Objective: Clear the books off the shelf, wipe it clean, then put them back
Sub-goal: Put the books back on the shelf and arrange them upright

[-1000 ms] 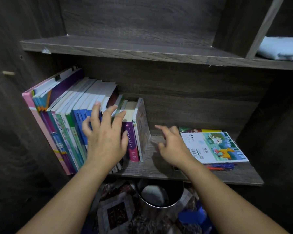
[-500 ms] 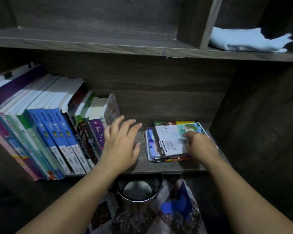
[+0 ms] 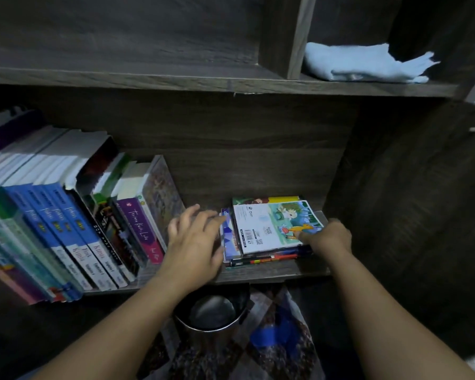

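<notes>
Books lie in a flat stack at the right end of the shelf. Left hand, fingers loosely extended, touches its left edge. Right hand grasps its right edge (forefinger on the top cover). Leaning row of books stands to the left.

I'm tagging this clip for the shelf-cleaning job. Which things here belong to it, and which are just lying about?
Job: flat stack of books, with left hand and right hand at its sides; standing books; shelf; blue cloth, likely for wiping.
Lying about: metal pot and patterned mat below the shelf.
</notes>
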Motion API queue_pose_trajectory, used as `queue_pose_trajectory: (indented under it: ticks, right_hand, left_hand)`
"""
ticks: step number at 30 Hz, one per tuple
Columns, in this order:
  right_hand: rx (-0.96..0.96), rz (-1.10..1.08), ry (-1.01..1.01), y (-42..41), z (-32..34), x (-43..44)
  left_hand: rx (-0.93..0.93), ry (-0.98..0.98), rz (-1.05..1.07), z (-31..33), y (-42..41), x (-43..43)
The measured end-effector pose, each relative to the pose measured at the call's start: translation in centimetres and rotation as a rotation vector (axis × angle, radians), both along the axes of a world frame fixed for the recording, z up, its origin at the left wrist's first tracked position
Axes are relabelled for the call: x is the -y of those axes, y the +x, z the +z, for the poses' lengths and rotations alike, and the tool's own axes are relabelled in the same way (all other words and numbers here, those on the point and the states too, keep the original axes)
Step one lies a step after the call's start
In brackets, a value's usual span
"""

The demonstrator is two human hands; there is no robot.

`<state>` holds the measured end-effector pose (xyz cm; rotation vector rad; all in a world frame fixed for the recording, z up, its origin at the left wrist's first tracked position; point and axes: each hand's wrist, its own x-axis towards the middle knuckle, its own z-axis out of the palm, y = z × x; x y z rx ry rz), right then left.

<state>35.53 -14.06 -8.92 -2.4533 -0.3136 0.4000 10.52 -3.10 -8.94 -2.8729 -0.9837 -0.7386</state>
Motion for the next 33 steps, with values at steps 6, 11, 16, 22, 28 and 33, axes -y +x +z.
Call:
queue_pose_trajectory:
  ticks: [6, 11, 16, 22, 28, 33]
  right_hand:
    - [-0.168, -0.019, 0.288, -1.6, 1.9, -1.2]
    - [0.074, 0.199, 0.52, -6.1, 4.8, -2.2]
    - [0.3, 0.406, 0.533, -10.6, 5.1, -4.0]
    - [0.473, 0.576, 0.516, -15.5, 3.7, -7.4]
    - [0.555, 0.628, 0.47, -18.4, 3.2, -10.2]
    - [0.431, 0.769, 0.464, -20.3, 3.1, -12.0]
  left_hand:
    - [0.044, 0.029, 0.069, 1.6, -1.9, -1.2]
    - [0.11, 0.097, 0.201, 3.9, -4.7, -2.8]
    - [0.166, 0.205, 0.46, 6.2, -7.4, -3.1]
    - [0.168, 0.169, 0.589, 6.8, -9.8, -3.8]
    - [0.092, 0.195, 0.509, 6.5, -12.0, -4.8]
    - [0.016, 0.234, 0.473, 6.3, -13.1, -5.1]
